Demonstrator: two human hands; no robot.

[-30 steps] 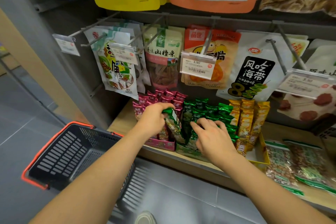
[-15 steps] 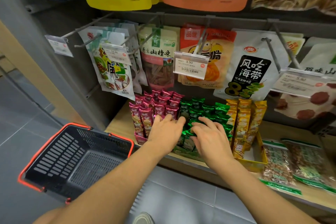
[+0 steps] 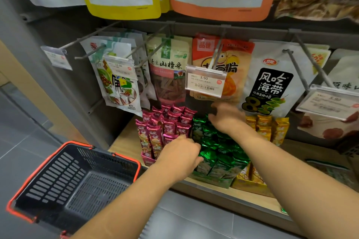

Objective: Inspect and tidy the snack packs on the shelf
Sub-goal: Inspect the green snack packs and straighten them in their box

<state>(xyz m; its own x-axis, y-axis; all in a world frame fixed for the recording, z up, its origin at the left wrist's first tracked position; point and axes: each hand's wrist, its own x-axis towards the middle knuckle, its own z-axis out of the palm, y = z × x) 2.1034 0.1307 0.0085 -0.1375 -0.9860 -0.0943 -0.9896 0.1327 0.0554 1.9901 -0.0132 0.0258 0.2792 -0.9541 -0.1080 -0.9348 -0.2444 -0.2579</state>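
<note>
A: 3 colours of snack packs stand side by side on the wooden shelf (image 3: 128, 141): pink packs (image 3: 167, 124) at 9 o'clock of the group, green packs (image 3: 217, 149) in the middle, yellow packs (image 3: 266, 128) at 3 o'clock. Each colour sits upright in its own display box.

B: And the 2 hands?

A: Left hand (image 3: 180, 157) rests at the seam between pink and green, near the front rows. Its fingers (image 3: 197, 159) curl in against the top of a green pack, thumb side touching the pink ones. I cannot tell whether it actually pinches a pack.

B: Right hand?

A: Right hand (image 3: 227, 118) is blurred, at 12 o'clock of the green block, above the back rows. Fingers look spread apart and holding nothing.

B: What is around them?

A: At 12 o'clock of the shelf, bags hang from pegs; a price tag (image 3: 206, 81) reading 3.90 hangs just above the right hand. At 8 o'clock from the packs, a black shopping basket (image 3: 77, 182) with a red rim hangs by the left forearm, with nothing visible inside it.
</note>
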